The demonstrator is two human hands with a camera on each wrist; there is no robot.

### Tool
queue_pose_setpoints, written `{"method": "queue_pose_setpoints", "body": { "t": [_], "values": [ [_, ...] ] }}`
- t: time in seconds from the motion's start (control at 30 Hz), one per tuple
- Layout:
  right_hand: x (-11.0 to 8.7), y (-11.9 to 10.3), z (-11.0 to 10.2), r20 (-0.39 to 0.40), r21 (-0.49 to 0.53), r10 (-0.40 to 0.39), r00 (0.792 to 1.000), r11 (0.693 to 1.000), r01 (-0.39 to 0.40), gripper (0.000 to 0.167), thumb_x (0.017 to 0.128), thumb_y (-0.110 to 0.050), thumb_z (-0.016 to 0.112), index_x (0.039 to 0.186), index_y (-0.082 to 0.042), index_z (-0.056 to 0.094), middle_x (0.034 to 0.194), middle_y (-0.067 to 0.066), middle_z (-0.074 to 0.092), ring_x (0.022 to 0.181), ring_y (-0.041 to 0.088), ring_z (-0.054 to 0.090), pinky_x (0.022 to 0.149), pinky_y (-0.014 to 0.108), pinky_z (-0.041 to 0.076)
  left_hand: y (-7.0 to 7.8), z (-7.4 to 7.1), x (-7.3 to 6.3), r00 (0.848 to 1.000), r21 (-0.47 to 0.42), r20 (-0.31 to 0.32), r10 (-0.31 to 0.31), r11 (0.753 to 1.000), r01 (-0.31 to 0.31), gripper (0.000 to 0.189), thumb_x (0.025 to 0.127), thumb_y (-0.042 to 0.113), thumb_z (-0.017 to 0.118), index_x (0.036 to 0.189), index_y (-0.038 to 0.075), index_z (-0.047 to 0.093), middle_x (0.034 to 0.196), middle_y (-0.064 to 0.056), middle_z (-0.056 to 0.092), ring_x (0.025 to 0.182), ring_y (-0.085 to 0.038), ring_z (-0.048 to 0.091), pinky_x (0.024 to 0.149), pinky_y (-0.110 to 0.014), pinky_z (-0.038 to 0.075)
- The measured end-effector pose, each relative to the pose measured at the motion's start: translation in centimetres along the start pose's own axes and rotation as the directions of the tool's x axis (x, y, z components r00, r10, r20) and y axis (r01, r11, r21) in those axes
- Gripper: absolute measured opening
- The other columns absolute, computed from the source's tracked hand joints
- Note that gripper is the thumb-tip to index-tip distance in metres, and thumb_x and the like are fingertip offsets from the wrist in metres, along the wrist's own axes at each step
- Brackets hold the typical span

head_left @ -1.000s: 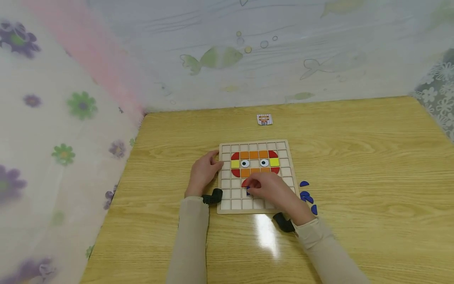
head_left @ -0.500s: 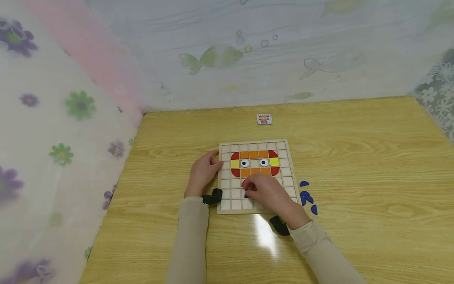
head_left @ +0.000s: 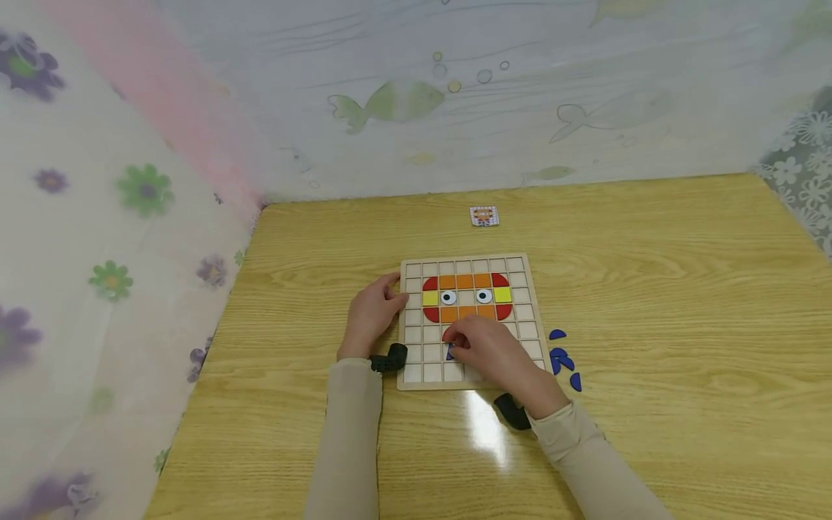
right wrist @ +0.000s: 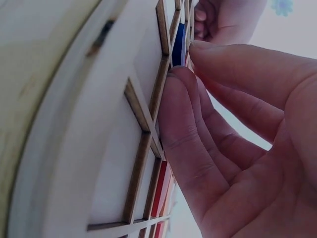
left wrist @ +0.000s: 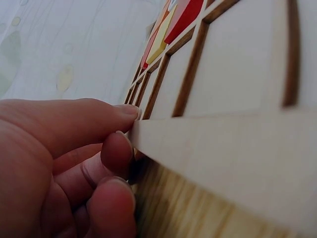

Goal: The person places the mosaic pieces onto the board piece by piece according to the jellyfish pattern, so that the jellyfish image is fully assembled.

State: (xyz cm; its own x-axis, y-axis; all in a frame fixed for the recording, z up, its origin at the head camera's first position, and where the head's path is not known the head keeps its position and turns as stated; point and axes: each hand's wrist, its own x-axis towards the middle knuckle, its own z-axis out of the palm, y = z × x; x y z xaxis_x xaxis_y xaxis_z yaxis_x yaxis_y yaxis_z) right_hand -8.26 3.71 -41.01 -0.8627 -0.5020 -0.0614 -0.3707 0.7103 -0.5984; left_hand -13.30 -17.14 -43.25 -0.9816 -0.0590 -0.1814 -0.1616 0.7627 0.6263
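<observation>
A wooden grid board (head_left: pixel 416 380) lies on the table, with red, orange and yellow tiles (head_left: pixel 503 295) and two eye tiles (head_left: pixel 448 297) set in its cells. My left hand (head_left: pixel 372 318) grips the board's left edge; in the left wrist view its thumb (left wrist: pixel 99 119) lies on the rim with curled fingers beside it. Over the lower middle cells, my right hand (head_left: pixel 490 352) pinches a blue half-round tile (head_left: pixel 450 352). The right wrist view shows this blue tile (right wrist: pixel 179 45) at a cell, between thumb and fingertips. The right hand hides part of the lower rows.
Several loose blue half-round tiles (head_left: pixel 561 359) lie right of the board. A small picture card (head_left: pixel 484 216) with a gridded figure lies behind it. Black wrist devices (head_left: pixel 390 359) sit at both wrists. Patterned walls stand behind and to the left of the table (head_left: pixel 663 289).
My right hand has shifted slightly left with the blue half-round tile, which now sits a little further left over the board. The left hand stays at the board's edge.
</observation>
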Motion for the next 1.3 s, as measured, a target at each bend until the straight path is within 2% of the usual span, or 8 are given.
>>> {"method": "queue_pose_setpoints", "body": {
  "t": [0.3,0.5,0.67,0.83,1.07,1.3],
  "values": [
    [-0.3,0.0,0.0,0.036,-0.054,-0.106,0.994,0.993,0.108,0.008,0.077,-0.014,0.069,0.084,-0.018,0.068,0.079,-0.007,0.053,0.071,0.01,0.046,0.065,0.027,0.04,-0.1,0.1,0.1,1.0,0.011,-0.006,0.01,1.0,-0.01,0.046,0.085,0.03,0.058,0.128,0.018,0.049,0.073,0.002,0.054,0.058,-0.015,0.047,0.057,-0.028,0.036],
    [-0.5,-0.1,0.0,0.034,-0.052,-0.119,0.992,0.991,0.121,0.01,0.076,-0.014,0.07,0.085,-0.019,0.069,0.086,-0.005,0.053,0.077,0.011,0.05,0.071,0.029,0.043,0.0,-0.1,0.0,1.0,0.017,-0.008,-0.002,1.0,0.002,0.046,0.085,0.031,0.057,0.129,0.018,0.049,0.073,0.001,0.054,0.058,-0.015,0.047,0.057,-0.028,0.036],
    [-0.5,-0.2,-0.1,0.037,-0.049,-0.13,0.991,0.99,0.131,0.013,0.077,-0.015,0.07,0.09,-0.018,0.068,0.086,-0.005,0.053,0.075,0.009,0.049,0.069,0.027,0.042,0.0,-0.1,0.0,1.0,0.011,0.003,-0.017,1.0,0.017,0.046,0.085,0.032,0.057,0.129,0.019,0.048,0.074,0.001,0.054,0.06,-0.016,0.048,0.058,-0.029,0.036],
    [-0.6,-0.2,-0.6,0.039,-0.058,-0.091,0.995,0.994,0.093,0.016,0.079,-0.019,0.067,0.095,-0.02,0.067,0.086,-0.007,0.053,0.071,0.006,0.047,0.066,0.025,0.041,0.0,0.0,0.0,1.0,0.005,0.005,-0.011,1.0,0.011,0.046,0.085,0.031,0.057,0.129,0.019,0.048,0.073,0.001,0.054,0.059,-0.016,0.048,0.059,-0.029,0.036],
    [-0.8,1.1,-2.3,0.031,-0.04,-0.055,0.998,0.998,0.056,0.011,0.083,-0.026,0.062,0.094,-0.023,0.066,0.08,-0.012,0.051,0.071,0.007,0.047,0.064,0.026,0.04,0.0,0.2,0.1,1.0,0.0,0.003,-0.008,1.0,0.008,0.046,0.085,0.032,0.058,0.128,0.019,0.049,0.073,0.002,0.054,0.057,-0.015,0.048,0.058,-0.029,0.036],
    [-1.7,3.5,-4.1,0.111,-0.016,-0.006,0.994,1.0,0.007,0.012,0.085,-0.026,0.06,0.095,-0.02,0.064,0.078,-0.011,0.054,0.07,0.009,0.047,0.065,0.028,0.039,0.0,0.2,0.1,1.0,0.002,-0.002,-0.026,1.0,0.026,0.045,0.085,0.033,0.058,0.127,0.02,0.049,0.074,0.001,0.053,0.059,-0.016,0.048,0.057,-0.029,0.036]
  ]
}}
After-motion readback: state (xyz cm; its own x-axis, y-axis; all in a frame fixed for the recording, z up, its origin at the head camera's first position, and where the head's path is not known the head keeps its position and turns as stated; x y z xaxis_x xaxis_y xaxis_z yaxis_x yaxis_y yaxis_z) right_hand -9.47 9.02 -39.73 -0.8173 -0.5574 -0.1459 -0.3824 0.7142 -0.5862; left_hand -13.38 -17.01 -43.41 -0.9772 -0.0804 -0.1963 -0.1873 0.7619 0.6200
